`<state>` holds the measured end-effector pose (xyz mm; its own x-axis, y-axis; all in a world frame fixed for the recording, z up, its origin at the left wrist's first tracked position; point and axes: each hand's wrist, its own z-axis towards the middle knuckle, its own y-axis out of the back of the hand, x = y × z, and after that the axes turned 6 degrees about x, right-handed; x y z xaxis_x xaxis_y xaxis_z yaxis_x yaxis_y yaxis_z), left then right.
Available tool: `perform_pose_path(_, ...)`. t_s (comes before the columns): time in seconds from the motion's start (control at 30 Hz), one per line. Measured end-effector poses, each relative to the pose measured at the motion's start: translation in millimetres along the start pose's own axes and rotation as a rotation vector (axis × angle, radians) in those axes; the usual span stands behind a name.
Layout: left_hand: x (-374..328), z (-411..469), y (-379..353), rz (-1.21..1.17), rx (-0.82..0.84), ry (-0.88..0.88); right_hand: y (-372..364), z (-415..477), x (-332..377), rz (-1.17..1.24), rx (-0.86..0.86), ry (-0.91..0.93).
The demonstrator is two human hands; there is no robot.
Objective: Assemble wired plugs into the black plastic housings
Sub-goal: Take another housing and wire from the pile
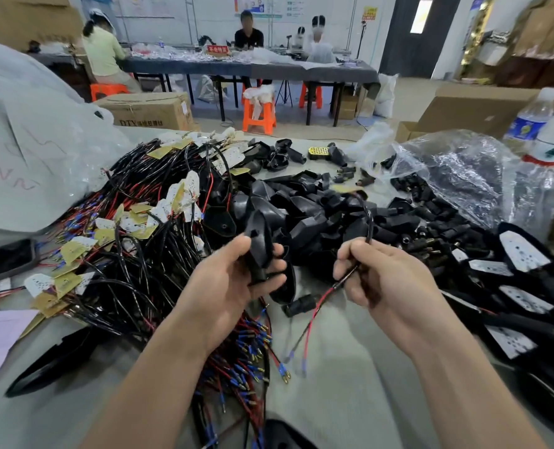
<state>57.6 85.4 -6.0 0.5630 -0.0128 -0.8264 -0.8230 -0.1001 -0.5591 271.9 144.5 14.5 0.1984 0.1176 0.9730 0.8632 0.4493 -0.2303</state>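
Black plastic housing [259,251]: clamped in my left hand [227,286]; right hand [379,277] pinches black-sheathed red-and-black wire [340,281]. Align its leads before feeding.

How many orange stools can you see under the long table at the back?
3. One orange stool stands in front of the long table, one is to its right under the table, one is at the left with a person seated on it. Others may be hidden.
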Motion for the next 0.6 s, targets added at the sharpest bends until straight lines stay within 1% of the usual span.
perform_pose_path(0.17, 13, -4, -19, 0.119, 0.143, 0.097, 2, -1, 3, 0.275, 0.029, 0.068)
perform_pose_path(0.23, 16, -6, -22, 0.157, 0.218, 0.119, 0, 0, 0, 0.250, 0.018, 0.122)
perform_pose_path(0.3, 18, -8, -23, 0.174, 0.253, 0.143, -3, 2, -3, 0.138, -0.049, 0.202)
perform_pose_path(0.4, 19, -10, -24, 0.186, 0.238, 0.155, -4, 3, -4, 0.015, -0.152, 0.318)
perform_pose_path(0.53, 15, -9, -21, 0.148, 0.189, 0.146, 0, 3, 1, 0.060, -0.230, 0.420)
perform_pose_path(0.6, 14, -9, -20, 0.152, 0.141, 0.148, 3, 2, 2, 0.072, -0.249, 0.443)
